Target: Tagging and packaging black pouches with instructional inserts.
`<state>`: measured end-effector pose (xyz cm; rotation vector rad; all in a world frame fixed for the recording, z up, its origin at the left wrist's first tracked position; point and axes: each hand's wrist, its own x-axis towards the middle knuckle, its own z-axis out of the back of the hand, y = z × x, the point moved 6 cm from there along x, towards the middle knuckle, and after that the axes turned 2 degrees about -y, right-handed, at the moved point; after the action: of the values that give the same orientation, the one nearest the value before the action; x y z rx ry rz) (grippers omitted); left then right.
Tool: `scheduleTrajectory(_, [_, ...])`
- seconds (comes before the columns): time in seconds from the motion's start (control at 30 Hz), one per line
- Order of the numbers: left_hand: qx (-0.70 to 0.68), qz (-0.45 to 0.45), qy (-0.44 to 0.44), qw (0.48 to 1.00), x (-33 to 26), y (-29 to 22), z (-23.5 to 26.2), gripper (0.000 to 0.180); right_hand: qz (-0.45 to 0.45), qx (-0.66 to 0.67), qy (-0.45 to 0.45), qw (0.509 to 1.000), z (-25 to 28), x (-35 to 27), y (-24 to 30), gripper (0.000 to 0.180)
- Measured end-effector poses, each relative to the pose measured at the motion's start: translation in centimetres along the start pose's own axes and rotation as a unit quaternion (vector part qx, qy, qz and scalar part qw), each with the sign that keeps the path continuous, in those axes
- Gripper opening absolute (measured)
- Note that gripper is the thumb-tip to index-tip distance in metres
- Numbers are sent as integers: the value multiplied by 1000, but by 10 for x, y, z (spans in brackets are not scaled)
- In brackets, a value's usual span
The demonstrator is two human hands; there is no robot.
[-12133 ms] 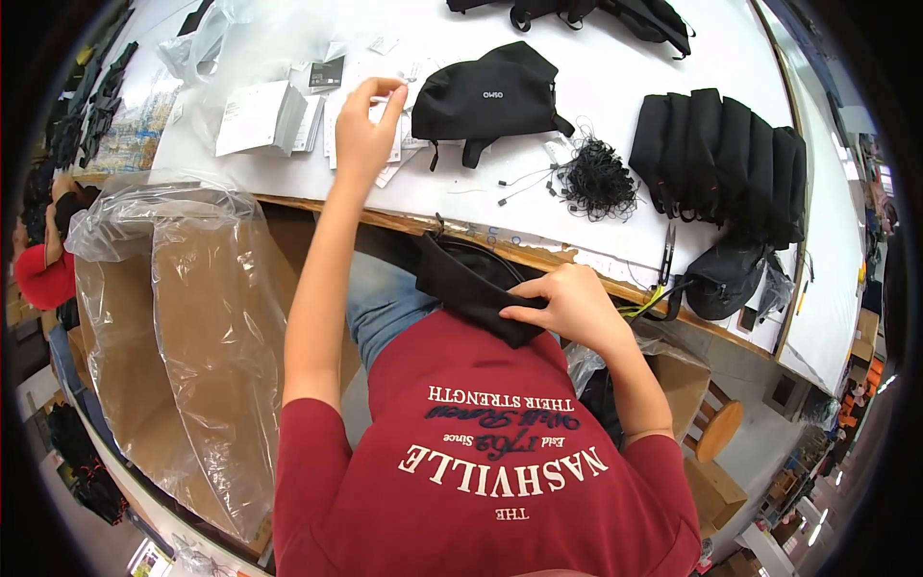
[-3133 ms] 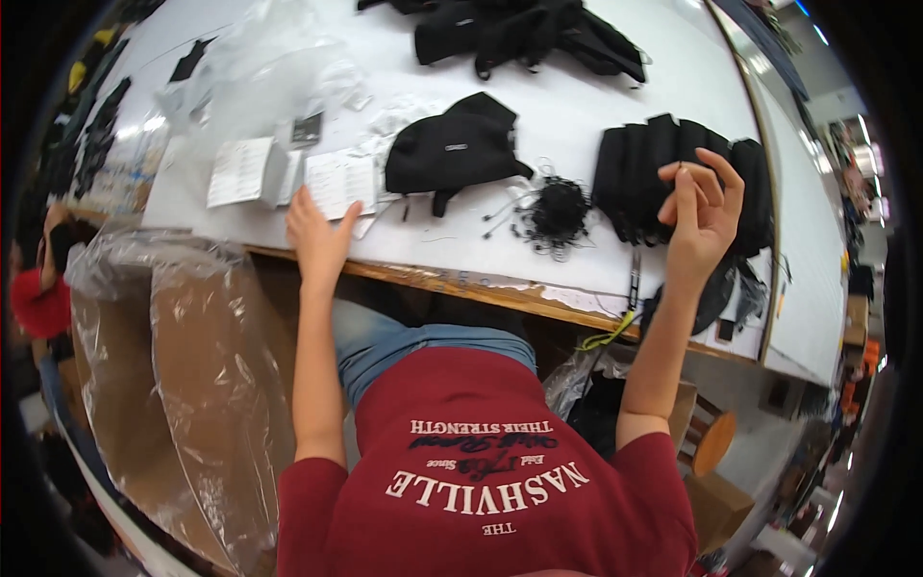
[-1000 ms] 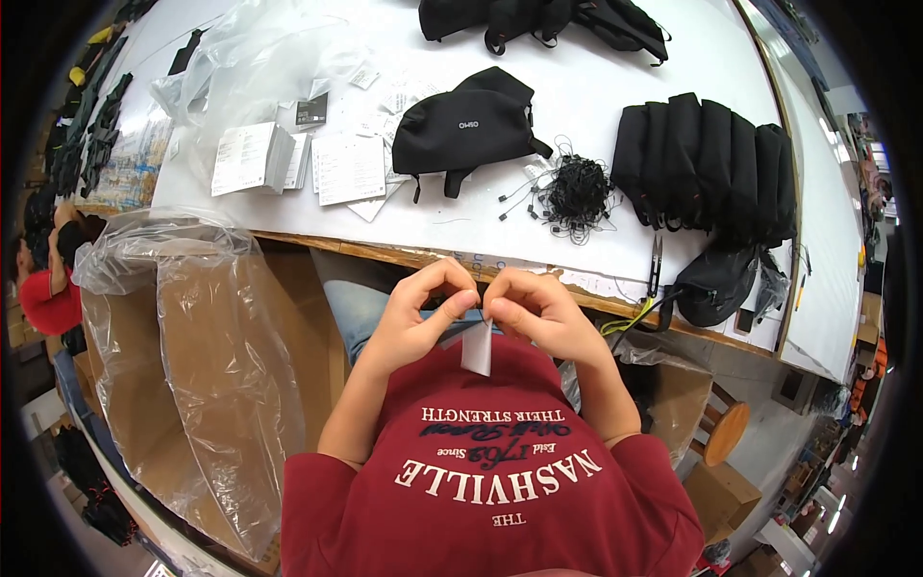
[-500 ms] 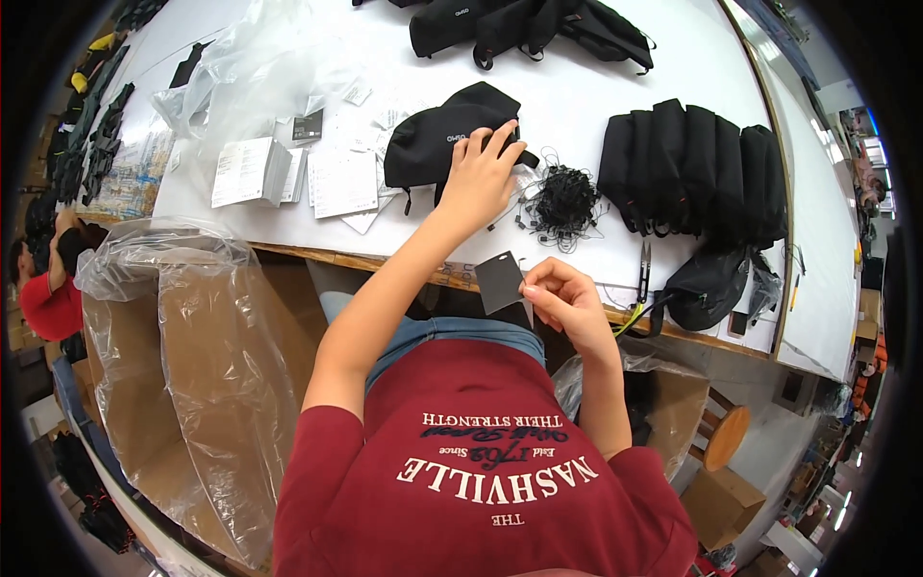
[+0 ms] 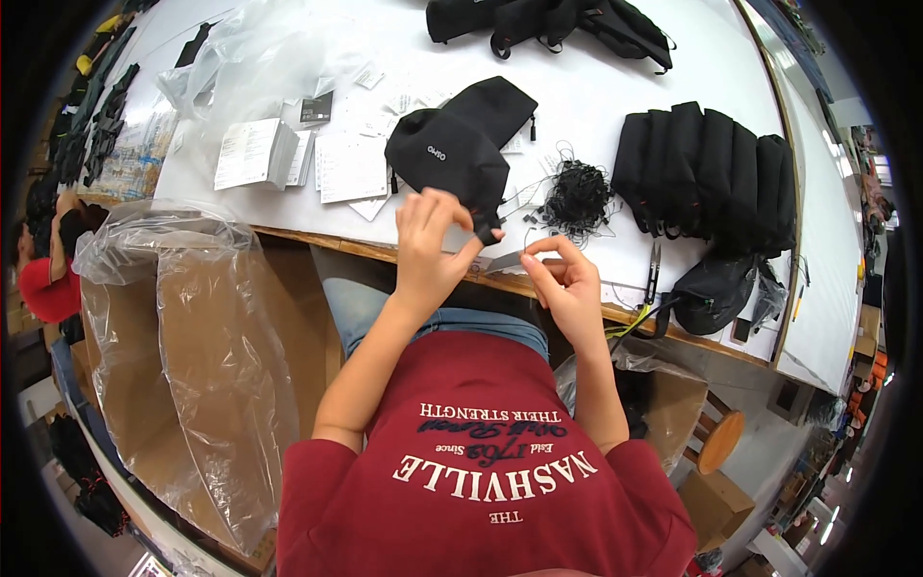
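On the white table lies a black fabric bag (image 5: 450, 149) with a small printed mark, its lower corner toward me. My left hand (image 5: 431, 248) pinches a small black strap loop (image 5: 489, 235) at that corner between thumb and fingers. Close on its right, my right hand (image 5: 569, 287) is closed in a pinch at the top of a dark grey hang tag (image 5: 504, 262), which is tilted and seen nearly edge-on. Just beyond my right hand sits a tangled heap of black tag strings (image 5: 575, 200), a few strands loose around it.
A row of black bags (image 5: 702, 168) stands at right, with scissors (image 5: 654, 273) nearer me. More black bags (image 5: 558, 21) lie at the far edge. Left are stacked white leaflets (image 5: 252, 154) and clear plastic (image 5: 255, 62). A plastic-lined carton (image 5: 207, 375) stands below the table edge.
My left hand has come back from the bag's top to its near corner and now pinches the loop. The bag has turned, and the tag has tilted and risen toward the loop.
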<state>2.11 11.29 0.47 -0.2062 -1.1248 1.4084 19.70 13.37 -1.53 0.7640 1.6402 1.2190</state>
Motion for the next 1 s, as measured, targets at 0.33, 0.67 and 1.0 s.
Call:
scheduleTrajectory(0.33, [-287,291,45,912,-56,35,-1,11,104,-253,10,962,-34,5,6,7])
scheduleTrajectory(0.67, [-301,277,-30,912,-54,31,14,4,37,15,43,998,-33,5,-8,9])
scheduleTrajectory(1.0, [-457,322,15,829,-50,11,20,6,60,87,65,992,-25,2,15,8])
